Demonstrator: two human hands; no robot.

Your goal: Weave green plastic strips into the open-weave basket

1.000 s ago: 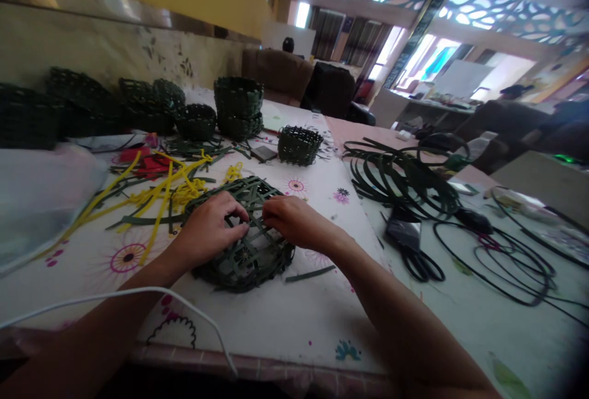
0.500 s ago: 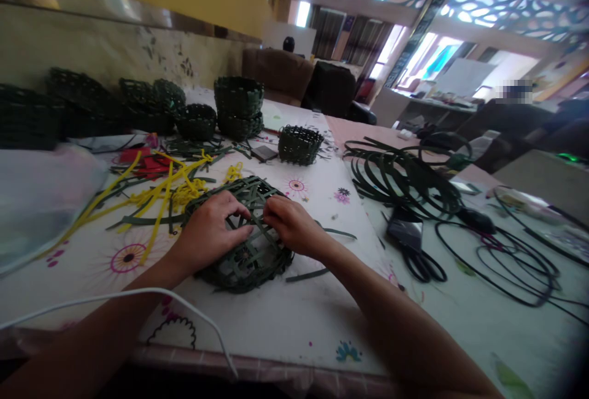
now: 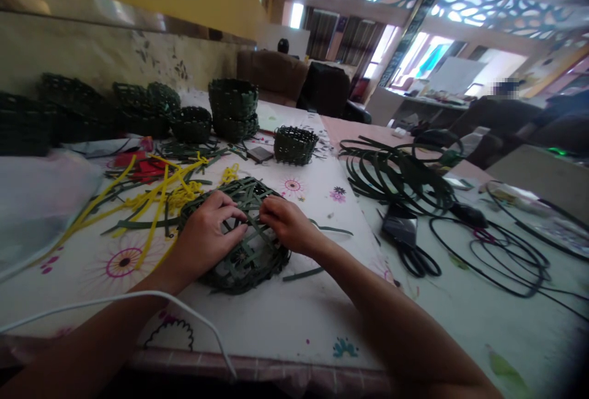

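Note:
A dark green woven basket of flat strips lies on the flowered tablecloth in front of me, with gaps in its lattice. My left hand rests on its left side, fingers bent and the thumb against a strip near the middle. On the far right part of the weave, my right hand is closed in a pinch on a green strip; its fingertips are partly hidden. Loose strip ends stick out to the right of the basket.
Yellow strips lie tangled at the left, near a clear plastic bag. Finished-looking green baskets line the back. At right are coiled green strips, black-handled scissors and a cable. A white cord crosses in front.
The whole view has shifted slightly. Both hands stay on the basket, with only small finger movement; the left thumb and fingertips sit a little closer to the strip.

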